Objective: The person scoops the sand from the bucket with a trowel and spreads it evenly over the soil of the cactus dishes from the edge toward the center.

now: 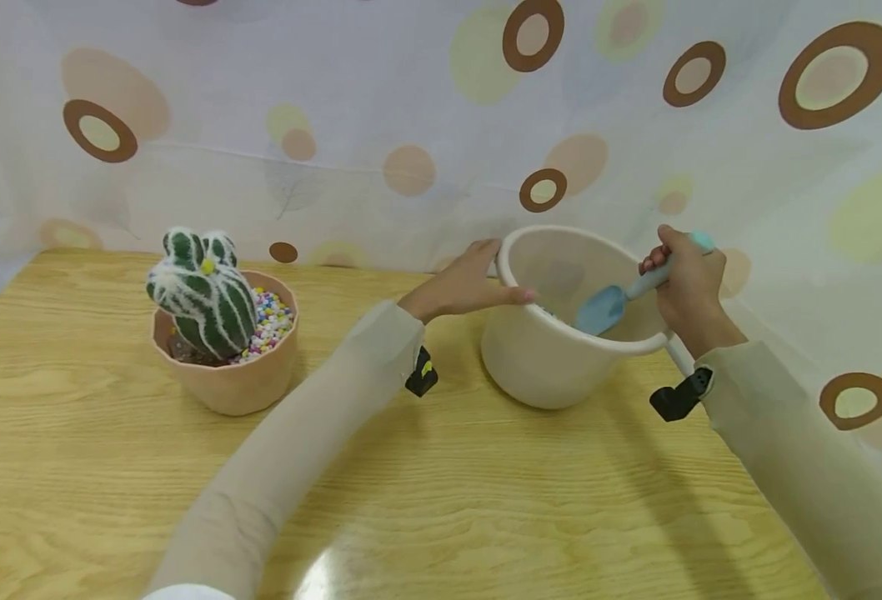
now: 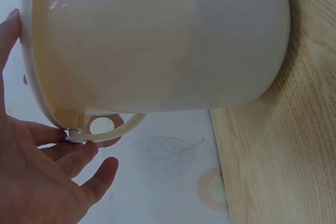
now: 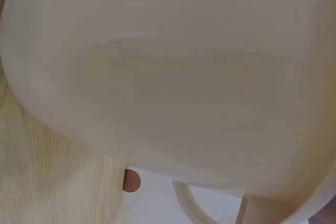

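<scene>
A cream plastic bucket [image 1: 542,367] stands on the wooden table towards the right. My left hand [image 1: 459,283] holds its rim at the left side, the thumb over the edge and the other fingers by the handle joint, as the left wrist view shows. In my right hand [image 1: 692,287] is the pale handle of a small blue garden trowel [image 1: 601,311], gripped above the bucket's right side. The trowel's blade points down inside the bucket; the front wall hides most of what lies within. The right wrist view mostly shows the bucket's outer wall [image 3: 157,103].
To the left stands a peach pot [image 1: 234,392] with a fuzzy toy-like cactus [image 1: 212,308], dark soil and coloured pebbles [image 1: 272,321]. A patterned cloth [image 1: 381,108] hangs behind the table [image 1: 441,508]. The bucket's handle [image 2: 123,129] hangs at its far side.
</scene>
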Available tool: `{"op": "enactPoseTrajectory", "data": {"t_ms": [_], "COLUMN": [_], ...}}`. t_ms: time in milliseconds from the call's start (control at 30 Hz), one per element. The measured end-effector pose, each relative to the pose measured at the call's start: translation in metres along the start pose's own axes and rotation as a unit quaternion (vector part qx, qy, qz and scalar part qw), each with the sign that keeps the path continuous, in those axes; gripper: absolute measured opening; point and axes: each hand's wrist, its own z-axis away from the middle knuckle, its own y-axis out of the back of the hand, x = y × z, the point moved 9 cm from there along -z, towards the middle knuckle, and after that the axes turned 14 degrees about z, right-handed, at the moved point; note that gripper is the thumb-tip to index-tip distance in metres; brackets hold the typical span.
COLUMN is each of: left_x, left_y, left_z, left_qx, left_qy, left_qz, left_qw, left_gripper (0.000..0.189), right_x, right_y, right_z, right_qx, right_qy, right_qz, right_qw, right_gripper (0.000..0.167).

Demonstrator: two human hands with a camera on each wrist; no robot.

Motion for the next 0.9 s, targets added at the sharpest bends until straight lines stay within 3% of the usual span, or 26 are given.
{"op": "enactPoseTrajectory", "data": {"t_ms": [133, 233, 300, 400, 500, 533, 767, 900], "left_x": [-0.002, -0.002, -0.003, -0.004, -0.003, -0.003, -0.001, -0.001], "left_y": [0.000, 0.000, 0.000, 0.000, 0.000, -0.001, 0.000, 0.001], "left_z": [0.001, 0.002, 0.003, 0.004, 0.004, 0.004, 0.006, 0.005], "left_qx": [-0.005, -0.008, -0.010, -0.016, -0.021, -0.022, -0.025, -0.027], "left_qy": [0.018, 0.027, 0.030, 0.037, 0.040, 0.040, 0.046, 0.052], "left_qz": [-0.012, -0.018, -0.020, -0.034, -0.047, -0.048, -0.065, -0.088], "left_qw": [0.9997, 0.9995, 0.9993, 0.9986, 0.9979, 0.9978, 0.9965, 0.9944], "left_gripper": [0.077, 0.081, 0.082, 0.086, 0.089, 0.089, 0.091, 0.094], "right_x": [0.002, 0.005, 0.007, 0.010, 0.013, 0.014, 0.019, 0.022], "right_y": [0.001, -0.001, -0.004, -0.009, -0.011, -0.011, -0.013, -0.026], "right_z": [-0.005, -0.005, -0.004, -0.002, -0.002, -0.002, 0.000, 0.006], "right_qx": [0.010, 0.005, -0.007, -0.029, -0.042, -0.045, -0.070, -0.103], "right_qy": [0.024, 0.035, 0.038, 0.038, 0.025, 0.020, -0.014, -0.020], "right_qz": [0.065, 0.141, 0.193, 0.281, 0.324, 0.331, 0.309, 0.285], "right_qw": [0.9975, 0.9893, 0.9805, 0.9585, 0.9449, 0.9422, 0.9484, 0.9529], "right_gripper": [0.032, 0.034, 0.036, 0.038, 0.039, 0.039, 0.038, 0.041]}}
